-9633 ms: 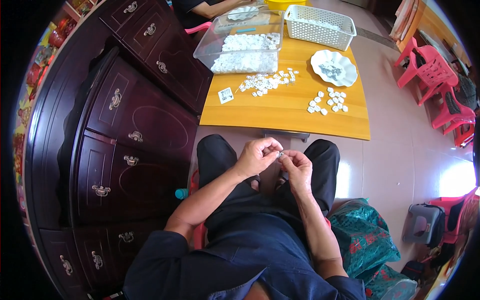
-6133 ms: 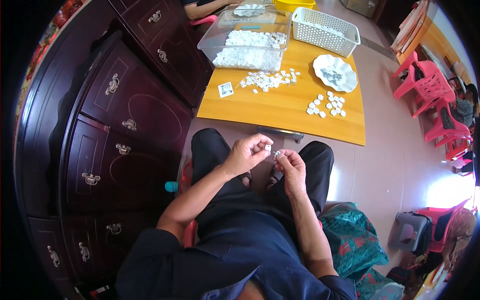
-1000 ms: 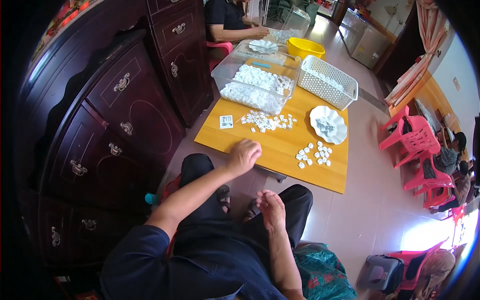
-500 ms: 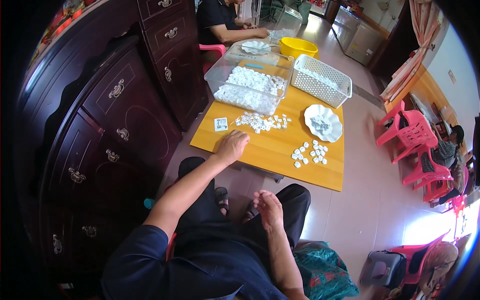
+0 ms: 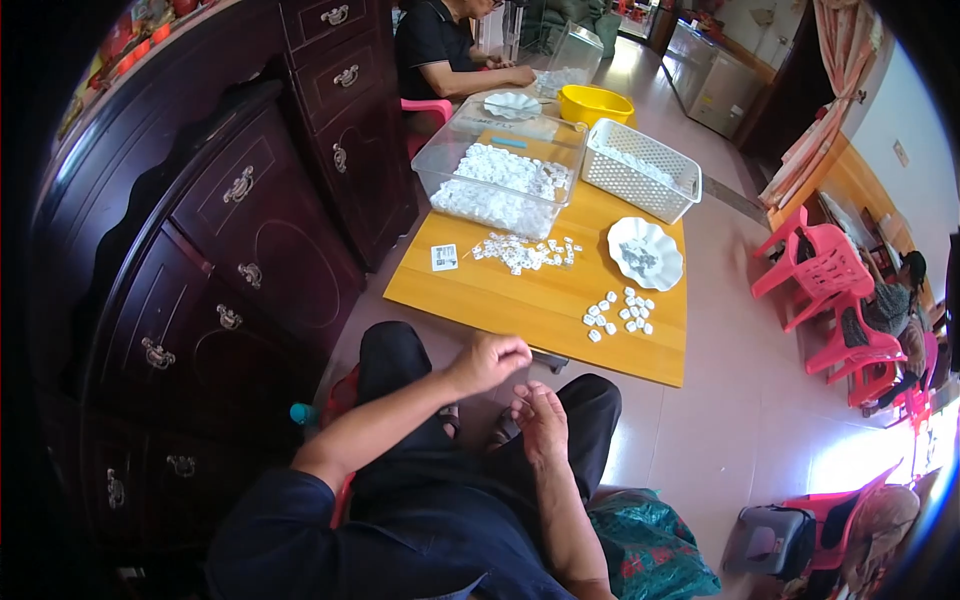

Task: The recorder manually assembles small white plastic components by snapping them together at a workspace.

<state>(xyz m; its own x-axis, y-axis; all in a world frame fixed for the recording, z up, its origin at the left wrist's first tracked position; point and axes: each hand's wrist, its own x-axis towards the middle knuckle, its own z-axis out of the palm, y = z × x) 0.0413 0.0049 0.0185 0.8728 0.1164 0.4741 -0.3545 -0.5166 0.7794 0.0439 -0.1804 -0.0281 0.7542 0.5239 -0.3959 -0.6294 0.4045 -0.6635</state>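
between dark-trousered knees (image 5: pixel 392 358), left grip (image 5: pixel 490 362) and right grip (image 5: pixel 545 420) hover close, fingers curled; whether either grasps anything cannot be told. beyond both on the yellow-brown wooden bench (image 5: pixel 540 312), a loose heap of small white pieces (image 5: pixel 515 252) waits; rightward, a few rounded white blocks (image 5: pixel 632 313) sit apart, seemingly done. farther off, a brimming clear plastic box (image 5: pixel 574 165) suggests much remains.

The wooden surface (image 5: pixel 500 300) bears a clear bin (image 5: pixel 428 178), a white basket (image 5: pixel 630 185), a scalloped dish (image 5: pixel 665 270) — and, nearer, a loose scatter of white pieces (image 5: pixel 522 253) beside a square card (image 5: pixel 444 258).
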